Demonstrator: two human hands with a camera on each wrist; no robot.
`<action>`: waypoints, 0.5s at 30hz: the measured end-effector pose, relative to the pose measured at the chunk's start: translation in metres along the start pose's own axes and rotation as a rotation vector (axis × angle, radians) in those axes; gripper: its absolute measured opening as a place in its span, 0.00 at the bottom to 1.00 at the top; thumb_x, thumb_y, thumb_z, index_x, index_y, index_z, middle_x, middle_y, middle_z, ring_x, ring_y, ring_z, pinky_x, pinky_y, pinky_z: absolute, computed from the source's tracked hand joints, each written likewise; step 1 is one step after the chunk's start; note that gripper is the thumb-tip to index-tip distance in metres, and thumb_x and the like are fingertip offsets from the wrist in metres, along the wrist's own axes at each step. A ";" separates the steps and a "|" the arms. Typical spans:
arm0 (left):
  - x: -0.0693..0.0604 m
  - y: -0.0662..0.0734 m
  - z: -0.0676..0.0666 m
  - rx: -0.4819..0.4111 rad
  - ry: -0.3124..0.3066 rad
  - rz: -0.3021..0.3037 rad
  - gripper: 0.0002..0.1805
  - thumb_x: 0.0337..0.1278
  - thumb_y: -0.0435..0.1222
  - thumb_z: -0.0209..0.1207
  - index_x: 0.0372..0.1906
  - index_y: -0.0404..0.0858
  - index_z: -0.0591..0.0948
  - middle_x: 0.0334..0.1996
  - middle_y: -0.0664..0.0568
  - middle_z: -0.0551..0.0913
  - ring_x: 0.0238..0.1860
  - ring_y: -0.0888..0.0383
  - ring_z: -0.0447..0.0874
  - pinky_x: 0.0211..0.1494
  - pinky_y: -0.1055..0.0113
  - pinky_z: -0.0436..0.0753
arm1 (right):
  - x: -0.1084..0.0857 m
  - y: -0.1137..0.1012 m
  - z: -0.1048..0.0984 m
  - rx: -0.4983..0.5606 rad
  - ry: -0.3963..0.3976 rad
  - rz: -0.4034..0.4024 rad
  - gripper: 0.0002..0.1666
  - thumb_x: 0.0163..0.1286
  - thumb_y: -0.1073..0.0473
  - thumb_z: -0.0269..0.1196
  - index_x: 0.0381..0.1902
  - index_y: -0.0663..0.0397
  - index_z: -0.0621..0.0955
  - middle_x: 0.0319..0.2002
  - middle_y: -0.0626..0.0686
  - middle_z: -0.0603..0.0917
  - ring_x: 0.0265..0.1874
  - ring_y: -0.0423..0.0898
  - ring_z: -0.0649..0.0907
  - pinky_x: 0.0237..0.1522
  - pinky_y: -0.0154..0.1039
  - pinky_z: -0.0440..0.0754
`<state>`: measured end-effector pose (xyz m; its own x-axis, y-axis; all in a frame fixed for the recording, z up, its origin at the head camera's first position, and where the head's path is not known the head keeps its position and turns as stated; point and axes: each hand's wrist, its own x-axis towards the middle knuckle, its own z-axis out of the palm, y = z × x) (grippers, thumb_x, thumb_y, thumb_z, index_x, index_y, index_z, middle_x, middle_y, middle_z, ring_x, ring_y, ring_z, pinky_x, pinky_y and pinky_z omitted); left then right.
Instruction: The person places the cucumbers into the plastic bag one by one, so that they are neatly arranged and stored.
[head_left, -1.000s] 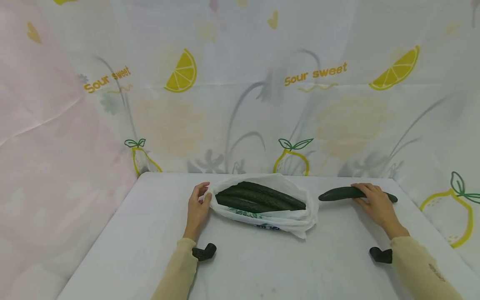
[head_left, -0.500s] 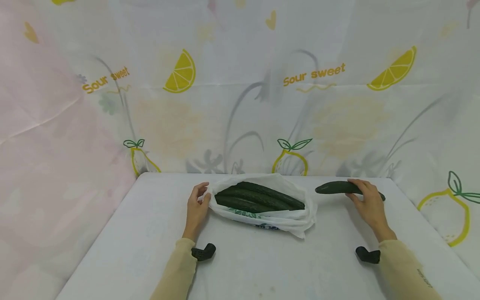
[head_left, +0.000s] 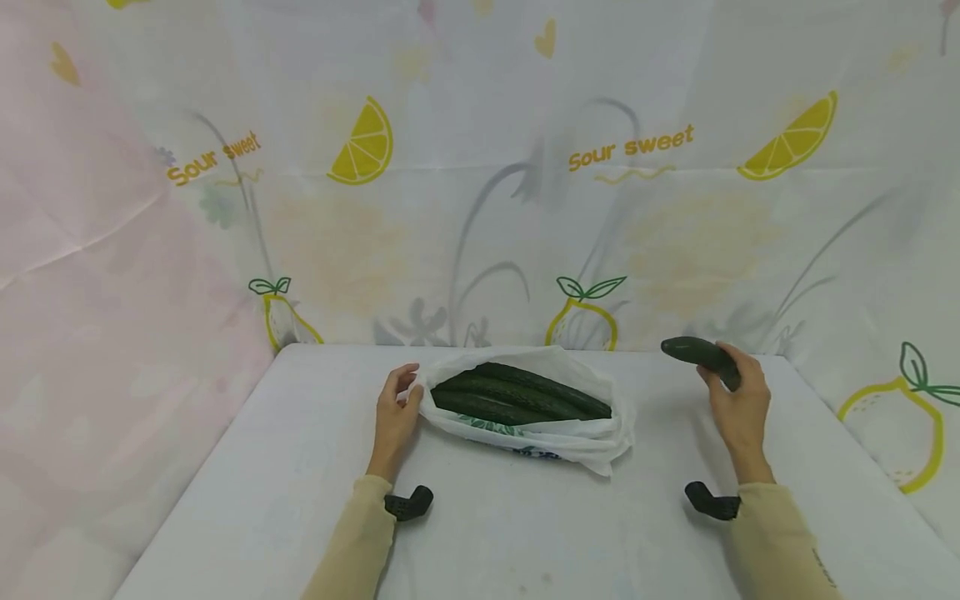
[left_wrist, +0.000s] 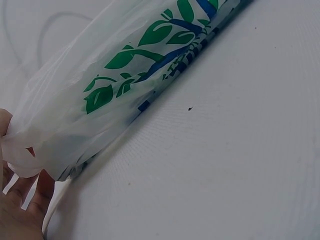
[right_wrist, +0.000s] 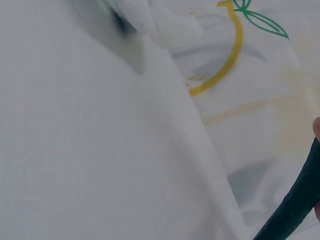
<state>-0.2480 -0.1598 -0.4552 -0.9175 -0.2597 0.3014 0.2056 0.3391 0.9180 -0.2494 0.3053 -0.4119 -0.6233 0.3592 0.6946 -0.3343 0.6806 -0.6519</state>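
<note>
A white plastic bag (head_left: 592, 450) with green and blue print lies on the table, its mouth spread. Several dark green cucumbers (head_left: 510, 393) lie side by side inside it. At the bag's left end my left hand (head_left: 396, 421) holds the edge; in the left wrist view the plastic (left_wrist: 65, 120) passes between the fingers (left_wrist: 42, 192). To the right of the bag, my right hand (head_left: 738, 404) grips a single cucumber (head_left: 693, 350) above the table, its free end pointing left. Only part of this cucumber (right_wrist: 295, 200) shows in the right wrist view.
The white table (head_left: 510, 525) ends at a back edge just behind the bag. A curtain (head_left: 465, 233) printed with lemons hangs behind and around it. Black wrist devices (head_left: 411, 503) sit at both sleeves.
My right hand has lifted the cucumber off the table, turning it so that its left end points slightly up, while the forearm moved left. The left hand and bag have stayed put.
</note>
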 end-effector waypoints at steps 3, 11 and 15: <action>-0.001 0.000 0.000 -0.011 -0.001 -0.005 0.19 0.63 0.31 0.53 0.58 0.44 0.74 0.50 0.44 0.78 0.54 0.51 0.74 0.50 0.60 0.71 | 0.000 -0.007 0.001 0.043 0.057 0.100 0.26 0.57 0.67 0.68 0.55 0.55 0.79 0.47 0.51 0.79 0.45 0.24 0.72 0.51 0.24 0.68; 0.001 -0.002 0.002 -0.022 -0.010 -0.026 0.20 0.63 0.31 0.53 0.60 0.40 0.73 0.51 0.41 0.78 0.56 0.49 0.74 0.48 0.66 0.71 | 0.004 -0.023 -0.006 0.285 0.202 0.387 0.27 0.58 0.63 0.68 0.56 0.48 0.77 0.48 0.38 0.78 0.54 0.38 0.76 0.62 0.39 0.71; -0.004 0.019 -0.004 -0.011 -0.016 -0.011 0.20 0.63 0.29 0.52 0.59 0.35 0.73 0.51 0.38 0.78 0.55 0.46 0.74 0.47 0.65 0.71 | 0.008 -0.027 -0.009 0.450 0.274 0.441 0.24 0.54 0.67 0.70 0.50 0.48 0.81 0.43 0.40 0.79 0.51 0.39 0.78 0.59 0.37 0.73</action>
<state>-0.2386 -0.1561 -0.4376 -0.9250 -0.2486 0.2875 0.1994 0.3265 0.9239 -0.2391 0.2956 -0.3855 -0.5871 0.7305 0.3488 -0.3885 0.1238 -0.9131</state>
